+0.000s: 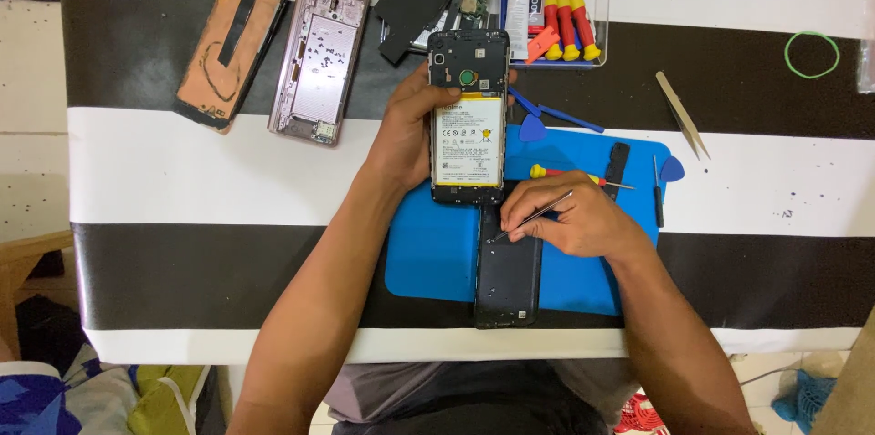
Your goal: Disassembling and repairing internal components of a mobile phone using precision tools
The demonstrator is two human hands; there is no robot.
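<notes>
Black opened phone [468, 116] (battery showing) | left hand [406, 129] grips | right hand [570, 216] pinches tweezers [533, 216]

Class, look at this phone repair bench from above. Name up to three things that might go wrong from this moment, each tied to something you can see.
1. The left hand holds the opened phone up by its edges, battery exposed; it might slip.
2. The right hand works metal tweezers on the black back cover; the tips might scratch it.
3. The cover overhangs the blue mat near the table edge and might get knocked off.
</notes>
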